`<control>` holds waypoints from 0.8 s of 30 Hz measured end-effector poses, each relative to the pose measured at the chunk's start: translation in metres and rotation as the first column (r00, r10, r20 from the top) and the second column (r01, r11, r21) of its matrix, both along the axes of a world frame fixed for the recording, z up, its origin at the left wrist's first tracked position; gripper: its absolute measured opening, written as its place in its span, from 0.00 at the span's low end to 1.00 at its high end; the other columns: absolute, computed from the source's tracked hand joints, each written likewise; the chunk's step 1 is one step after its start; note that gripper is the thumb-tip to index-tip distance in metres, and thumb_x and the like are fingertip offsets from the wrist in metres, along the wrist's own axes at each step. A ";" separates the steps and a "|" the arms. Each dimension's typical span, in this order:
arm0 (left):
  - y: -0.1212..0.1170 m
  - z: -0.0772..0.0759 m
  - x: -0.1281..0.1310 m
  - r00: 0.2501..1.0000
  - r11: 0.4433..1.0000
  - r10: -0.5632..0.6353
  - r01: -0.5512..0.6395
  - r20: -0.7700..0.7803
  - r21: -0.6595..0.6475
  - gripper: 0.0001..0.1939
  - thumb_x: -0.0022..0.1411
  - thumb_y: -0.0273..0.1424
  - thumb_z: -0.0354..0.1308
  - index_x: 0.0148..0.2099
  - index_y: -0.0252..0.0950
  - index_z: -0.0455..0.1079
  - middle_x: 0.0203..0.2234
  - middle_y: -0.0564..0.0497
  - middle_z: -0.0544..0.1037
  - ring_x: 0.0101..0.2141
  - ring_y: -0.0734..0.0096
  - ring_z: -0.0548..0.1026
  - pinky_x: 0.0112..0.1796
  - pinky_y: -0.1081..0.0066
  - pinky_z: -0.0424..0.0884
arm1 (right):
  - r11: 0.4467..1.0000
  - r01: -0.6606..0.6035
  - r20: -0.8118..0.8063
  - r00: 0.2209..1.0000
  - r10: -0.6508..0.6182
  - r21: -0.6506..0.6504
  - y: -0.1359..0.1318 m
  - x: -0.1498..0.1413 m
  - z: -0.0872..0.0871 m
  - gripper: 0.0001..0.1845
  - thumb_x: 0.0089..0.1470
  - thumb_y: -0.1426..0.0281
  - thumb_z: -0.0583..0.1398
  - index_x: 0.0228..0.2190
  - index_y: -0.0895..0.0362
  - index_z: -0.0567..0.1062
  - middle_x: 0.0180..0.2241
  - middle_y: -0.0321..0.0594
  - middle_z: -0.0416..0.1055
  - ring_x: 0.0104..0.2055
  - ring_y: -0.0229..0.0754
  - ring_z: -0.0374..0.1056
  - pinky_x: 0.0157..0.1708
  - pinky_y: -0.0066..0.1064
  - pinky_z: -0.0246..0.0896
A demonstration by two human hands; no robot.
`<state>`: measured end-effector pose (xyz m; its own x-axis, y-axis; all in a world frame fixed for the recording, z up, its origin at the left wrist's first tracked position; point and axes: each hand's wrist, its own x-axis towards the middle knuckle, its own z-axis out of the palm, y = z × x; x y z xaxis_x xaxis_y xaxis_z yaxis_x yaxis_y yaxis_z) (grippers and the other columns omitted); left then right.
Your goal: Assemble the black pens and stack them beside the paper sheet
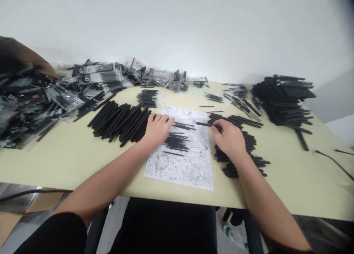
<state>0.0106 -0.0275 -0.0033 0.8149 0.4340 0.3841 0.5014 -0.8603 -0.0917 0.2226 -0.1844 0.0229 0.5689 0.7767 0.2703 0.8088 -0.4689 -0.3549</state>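
My right hand is closed on a black pen, which points left over a sheet of scribbled paper. Under and around that hand lies a stack of thick black pens. At the right end of a broad row of black pens is my left hand, back upward and fingers curled. Whatever those fingers hold, if anything, is hidden beneath them. Thin dark refills lie in a loose bundle on the paper, right beside my left hand.
Many clear plastic packets are heaped along the wall and at the left, beside a brown box. A tall pile of black pens stands at the right. A small dark bundle lies behind the paper. A cable crosses the right side.
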 end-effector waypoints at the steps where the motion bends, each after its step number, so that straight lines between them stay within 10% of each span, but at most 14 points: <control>1: 0.000 0.000 0.000 1.000 1.000 -0.010 0.010 0.005 0.005 0.21 0.56 0.17 0.49 0.50 0.38 0.67 0.41 0.44 0.75 0.43 0.56 0.72 0.46 0.53 0.59 | 1.000 -0.013 -0.003 1.000 0.013 0.006 0.000 0.000 0.000 0.10 0.53 0.65 0.55 0.34 0.53 0.74 0.33 0.40 0.74 0.31 0.45 0.67 0.34 0.37 0.58; 24: 0.000 0.010 -0.002 0.995 1.000 -0.006 0.004 -0.105 -0.018 0.22 0.59 0.17 0.48 0.53 0.39 0.68 0.44 0.45 0.76 0.45 0.57 0.71 0.50 0.51 0.56 | 0.985 -0.170 -0.011 0.985 0.170 0.004 0.001 -0.005 -0.004 0.11 0.54 0.65 0.55 0.35 0.54 0.75 0.33 0.38 0.72 0.28 0.38 0.66 0.38 0.34 0.59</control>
